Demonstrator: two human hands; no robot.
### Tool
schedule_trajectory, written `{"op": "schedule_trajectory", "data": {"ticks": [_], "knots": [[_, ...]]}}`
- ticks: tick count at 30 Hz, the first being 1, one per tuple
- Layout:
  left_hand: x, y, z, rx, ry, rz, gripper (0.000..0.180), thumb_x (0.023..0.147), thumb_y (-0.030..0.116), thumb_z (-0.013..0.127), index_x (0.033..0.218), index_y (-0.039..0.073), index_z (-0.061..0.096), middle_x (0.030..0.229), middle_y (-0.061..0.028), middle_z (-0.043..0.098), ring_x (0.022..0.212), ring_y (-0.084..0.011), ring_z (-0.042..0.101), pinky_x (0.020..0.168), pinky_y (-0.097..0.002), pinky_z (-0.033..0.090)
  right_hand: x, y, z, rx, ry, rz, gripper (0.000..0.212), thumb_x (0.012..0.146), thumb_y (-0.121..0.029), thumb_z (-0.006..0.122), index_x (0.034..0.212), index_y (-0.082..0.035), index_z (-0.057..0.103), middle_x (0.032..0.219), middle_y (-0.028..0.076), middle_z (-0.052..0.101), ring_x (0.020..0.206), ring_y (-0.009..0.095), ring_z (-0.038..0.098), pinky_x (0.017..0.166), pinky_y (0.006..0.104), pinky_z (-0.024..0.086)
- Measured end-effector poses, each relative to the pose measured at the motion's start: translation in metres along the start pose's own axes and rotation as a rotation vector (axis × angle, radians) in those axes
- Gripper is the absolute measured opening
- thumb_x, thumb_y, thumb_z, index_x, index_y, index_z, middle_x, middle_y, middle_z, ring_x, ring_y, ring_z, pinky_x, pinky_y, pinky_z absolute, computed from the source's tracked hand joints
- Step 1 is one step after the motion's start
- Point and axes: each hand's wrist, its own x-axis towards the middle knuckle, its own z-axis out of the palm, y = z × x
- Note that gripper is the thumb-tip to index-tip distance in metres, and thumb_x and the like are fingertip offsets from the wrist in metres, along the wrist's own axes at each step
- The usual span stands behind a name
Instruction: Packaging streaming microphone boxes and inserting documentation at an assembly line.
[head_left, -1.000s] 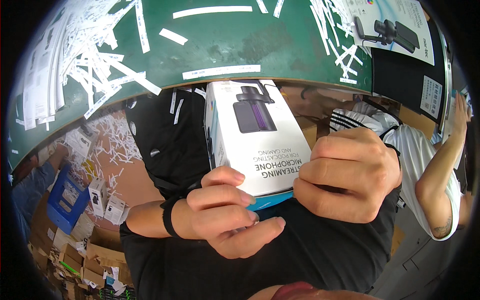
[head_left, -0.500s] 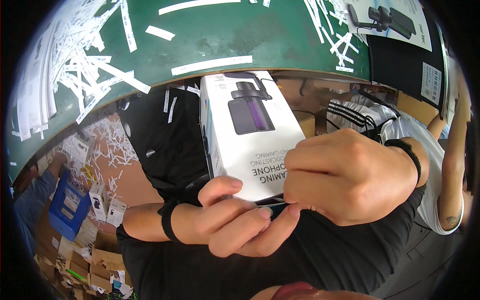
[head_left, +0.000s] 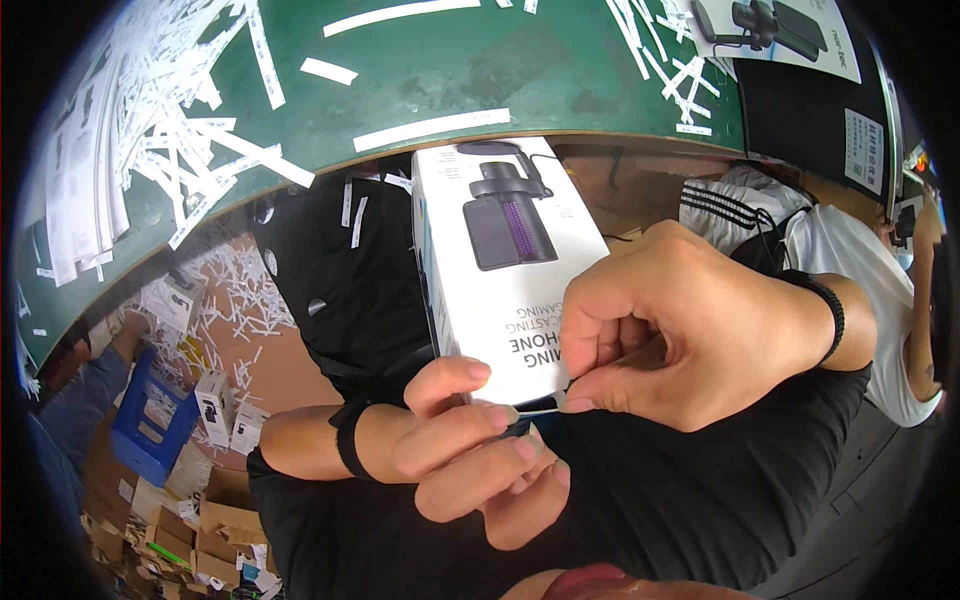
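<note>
A white microphone box (head_left: 485, 335), printed with a dark microphone, leans in front of me, its far end against the table edge and its near end over my lap. My left hand (head_left: 475, 435) is closed at the near end, fingers curled against the box's lower left corner. My right hand (head_left: 690, 325) pinches, thumb against forefinger, at the lower right corner. A thin whitish edge (head_left: 540, 411) runs between the two hands; whether it is a box flap or a separate strip I cannot tell. The end face of the box is mostly hidden.
The green table (head_left: 440, 85) carries a pile of white paper strips (head_left: 165, 140) at left and a few more at right. A blue crate (head_left: 155, 415), small boxes and open cartons (head_left: 230, 505) stand lower left. A person in a white shirt (head_left: 845, 270) is at right.
My right hand's fist has opened into a pinch, baring the thin whitish edge between the hands. My left fingers have shifted slightly lower. The view has swung a little.
</note>
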Motion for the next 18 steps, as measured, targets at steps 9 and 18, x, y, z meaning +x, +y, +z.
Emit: {"op": "schedule_trajectory", "data": {"ticks": [9,18], "knots": [[0.009,-0.011,-0.011,0.082,-0.221,0.151,0.028,0.077,0.017,0.065,0.098,0.033,0.058,0.105,-0.0019,0.043,0.090,-0.0212,0.044,0.079,-0.0413,0.050,0.003,-0.010,0.005,0.082,0.023,0.160,0.011,0.089,-0.004,0.079,0.088,0.002,0.070,0.069,0.001,0.067,0.061,0.003,0.057,0.053,0.0216,0.044],[0.015,-0.016,-0.013,-0.327,-0.050,-0.147,0.052,0.071,-0.004,0.077,0.107,0.028,0.055,0.109,-0.0060,0.041,0.084,-0.0256,0.050,0.081,-0.0531,0.051,0.004,-0.015,0.004,0.155,0.065,0.035,0.011,0.092,-0.005,0.077,0.089,0.001,0.068,0.074,0.000,0.067,0.064,0.003,0.057,0.054,0.0211,0.044]]}}
